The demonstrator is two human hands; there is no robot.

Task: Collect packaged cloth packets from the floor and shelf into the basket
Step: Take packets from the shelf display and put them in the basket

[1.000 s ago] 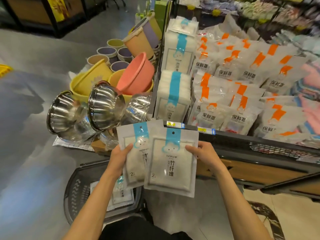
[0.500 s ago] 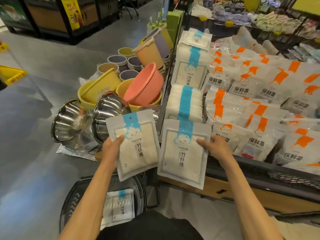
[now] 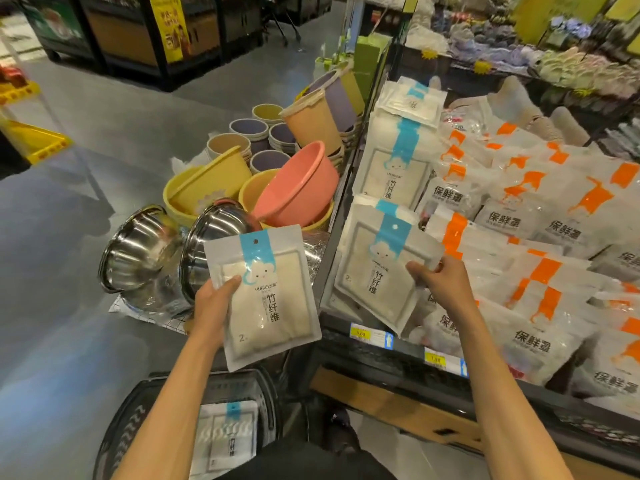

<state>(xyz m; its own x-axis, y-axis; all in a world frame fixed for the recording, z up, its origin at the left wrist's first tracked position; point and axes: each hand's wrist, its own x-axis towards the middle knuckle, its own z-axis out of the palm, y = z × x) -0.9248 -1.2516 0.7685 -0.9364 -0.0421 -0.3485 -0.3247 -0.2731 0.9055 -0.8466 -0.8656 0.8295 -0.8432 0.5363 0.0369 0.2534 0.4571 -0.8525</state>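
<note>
One white, blue-banded cloth packet already lies in the dark perforated basket. Above it, the left hand has its grip clamped on a second packet, and the right hand pinches a third packet over the shelf. Stacked packets beyond mean plenty left, I'd say.

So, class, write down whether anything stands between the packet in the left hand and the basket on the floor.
Nothing visible does. The left hand holds the packet up above the open basket, where another packet already lies flat. Only the person's own left forearm crosses the basket's opening in this view.
</note>
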